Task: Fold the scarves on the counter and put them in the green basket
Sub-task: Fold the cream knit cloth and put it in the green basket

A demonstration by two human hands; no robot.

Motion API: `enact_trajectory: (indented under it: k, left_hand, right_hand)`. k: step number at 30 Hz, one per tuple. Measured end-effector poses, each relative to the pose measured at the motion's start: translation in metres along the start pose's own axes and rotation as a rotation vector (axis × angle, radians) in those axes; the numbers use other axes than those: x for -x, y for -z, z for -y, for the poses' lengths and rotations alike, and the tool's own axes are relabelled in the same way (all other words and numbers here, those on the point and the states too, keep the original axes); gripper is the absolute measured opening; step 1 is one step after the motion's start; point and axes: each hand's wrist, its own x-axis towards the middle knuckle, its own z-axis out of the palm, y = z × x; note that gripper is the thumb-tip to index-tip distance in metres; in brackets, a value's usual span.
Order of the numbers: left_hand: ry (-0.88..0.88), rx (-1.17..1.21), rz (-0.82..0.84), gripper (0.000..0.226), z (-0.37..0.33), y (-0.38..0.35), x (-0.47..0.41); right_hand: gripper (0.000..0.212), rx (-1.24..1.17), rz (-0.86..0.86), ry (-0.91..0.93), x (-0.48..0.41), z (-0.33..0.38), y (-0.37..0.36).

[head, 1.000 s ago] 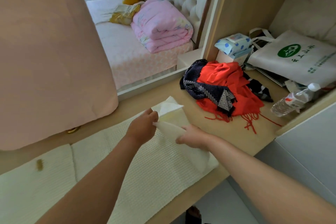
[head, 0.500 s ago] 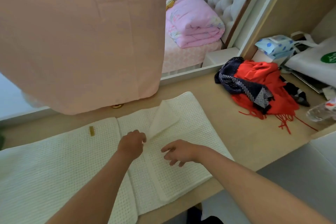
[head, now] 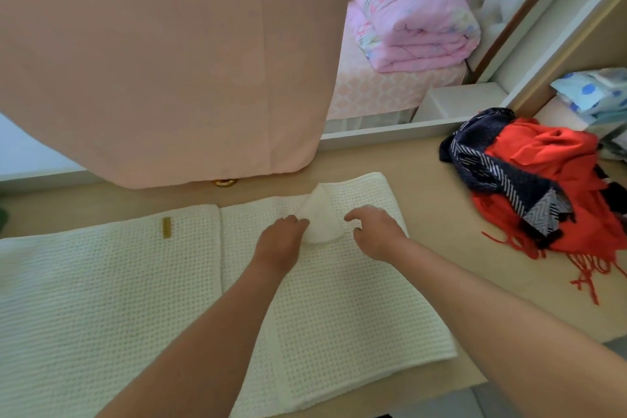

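A white waffle-knit scarf (head: 339, 299) lies flat along the wooden counter (head: 424, 180), with a gold tag (head: 166, 227) on its left half. Near its far edge a small flap (head: 320, 217) of the scarf stands up. My left hand (head: 280, 244) pinches the flap's left side. My right hand (head: 376, 231) hovers just right of the flap, fingers loosely bent and holding nothing. A red fringed scarf (head: 559, 159) and a navy patterned scarf (head: 498, 166) lie heaped together at the right.
A pink cloth (head: 169, 54) hangs over the counter's back left, with a gold ring (head: 225, 182) below it. Behind are a bed and a folded pink quilt (head: 414, 20). A blue-dotted pack (head: 590, 92) sits at the far right. The counter's front edge runs bottom right.
The view has swung left. My right hand let go of the raised corner and now sits beside it. The flap has dropped lower and smaller, and my left hand still holds it.
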Motion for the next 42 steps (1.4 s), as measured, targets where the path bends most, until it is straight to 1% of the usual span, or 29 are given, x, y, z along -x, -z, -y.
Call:
enact_trajectory:
  k: [2, 4, 6, 8, 10, 11, 13, 15, 18, 20, 21, 22, 24, 25, 26, 27, 29, 30, 31, 32, 33, 35, 36, 38, 39, 40, 41, 42]
  left_hand:
    - [0.05, 0.165, -0.125, 0.032, 0.008, 0.003, 0.002]
    - [0.194, 0.35, -0.275, 0.025, 0.016, 0.015, 0.006]
    - [0.379, 0.493, -0.349, 0.023, 0.025, 0.027, 0.01]
    - [0.582, 0.597, -0.349, 0.026, 0.041, 0.034, 0.013]
    - [0.744, 0.627, -0.298, 0.035, 0.06, 0.032, 0.014]
    - [0.79, 0.606, -0.261, 0.039, 0.068, 0.028, 0.016]
    - [0.805, 0.537, -0.205, 0.044, 0.08, 0.02, 0.021]
    - [0.748, 0.47, -0.194, 0.047, 0.085, 0.013, 0.028]
    - [0.634, 0.379, -0.256, 0.055, 0.086, 0.01, 0.04]
    - [0.478, 0.208, -0.291, 0.046, 0.081, 0.013, 0.051]
    - [0.379, 0.154, -0.289, 0.038, 0.078, 0.014, 0.058]
    - [0.284, 0.156, -0.257, 0.029, 0.073, 0.017, 0.065]
    - [0.086, 0.208, -0.122, 0.022, 0.062, 0.019, 0.084]
    - [-0.02, 0.211, -0.041, 0.024, 0.057, 0.02, 0.093]
    - [-0.112, 0.2, 0.051, 0.028, 0.052, 0.02, 0.102]
    - [-0.192, 0.171, 0.15, 0.033, 0.048, 0.018, 0.11]
    - [-0.296, 0.048, 0.341, 0.047, 0.044, 0.01, 0.124]
    - [-0.317, -0.022, 0.403, 0.052, 0.044, 0.006, 0.13]
    - [-0.33, -0.072, 0.42, 0.055, 0.045, 0.001, 0.134]
    - [-0.344, -0.093, 0.395, 0.053, 0.046, -0.002, 0.138]
    - [-0.357, -0.095, 0.345, 0.046, 0.046, -0.004, 0.14]
    - [-0.377, -0.067, 0.236, 0.025, 0.045, -0.007, 0.145]
    - [-0.38, -0.034, 0.185, 0.019, 0.045, -0.007, 0.148]
    - [-0.359, 0.064, 0.096, 0.016, 0.045, -0.006, 0.156]
    - [-0.311, 0.146, 0.051, 0.015, 0.046, -0.003, 0.16]
    - [-0.252, 0.236, -0.003, 0.014, 0.048, 0.001, 0.165]
    - [-0.202, 0.314, -0.062, 0.013, 0.052, 0.004, 0.169]
    - [-0.182, 0.351, -0.119, 0.013, 0.057, 0.008, 0.173]
  right_hand:
    - [0.046, 0.096, -0.007, 0.061, -0.01, -0.001, -0.001]
    - [0.053, 0.14, -0.028, 0.112, -0.016, 0.004, -0.004]
    - [0.06, 0.161, -0.021, 0.173, -0.021, 0.014, -0.008]
    - [0.064, 0.2, 0.033, 0.237, -0.026, 0.025, -0.014]
    - [0.066, 0.266, 0.103, 0.25, -0.029, 0.035, -0.024]
    - [0.067, 0.299, 0.138, 0.237, -0.031, 0.038, -0.03]
    - [0.067, 0.362, 0.191, 0.191, -0.032, 0.04, -0.041]
    - [0.066, 0.412, 0.191, 0.161, -0.031, 0.039, -0.048]
    - [0.063, 0.426, 0.138, 0.183, -0.022, 0.038, -0.052]
    - [0.061, 0.401, 0.093, 0.216, -0.012, 0.039, -0.055]
    - [0.06, 0.368, 0.065, 0.234, -0.005, 0.041, -0.058]
    - [0.059, 0.329, 0.031, 0.257, 0.004, 0.043, -0.06]
    - [0.054, 0.264, -0.073, 0.345, 0.025, 0.048, -0.067]
    - [0.05, 0.234, -0.131, 0.392, 0.035, 0.05, -0.072]
    - [0.045, 0.198, -0.149, 0.428, 0.047, 0.053, -0.076]
    - [0.04, 0.151, -0.102, 0.431, 0.059, 0.056, -0.08]
    - [0.038, 0.085, 0.076, 0.371, 0.08, 0.063, -0.089]
    - [0.04, 0.089, 0.156, 0.34, 0.089, 0.064, -0.095]
    - [0.045, 0.109, 0.191, 0.327, 0.096, 0.064, -0.101]
    - [0.051, 0.115, 0.197, 0.322, 0.103, 0.065, -0.106]
    - [0.058, 0.104, 0.19, 0.314, 0.108, 0.066, -0.11]
    - [0.074, 0.084, 0.187, 0.287, 0.121, 0.068, -0.116]
    - [0.083, 0.082, 0.199, 0.272, 0.128, 0.069, -0.116]
    - [0.102, 0.112, 0.236, 0.245, 0.14, 0.069, -0.117]
    - [0.109, 0.144, 0.244, 0.234, 0.146, 0.068, -0.118]
    - [0.11, 0.172, 0.235, 0.221, 0.15, 0.066, -0.119]
    - [0.103, 0.193, 0.202, 0.206, 0.152, 0.065, -0.12]
    - [0.088, 0.213, 0.134, 0.194, 0.154, 0.064, -0.12]
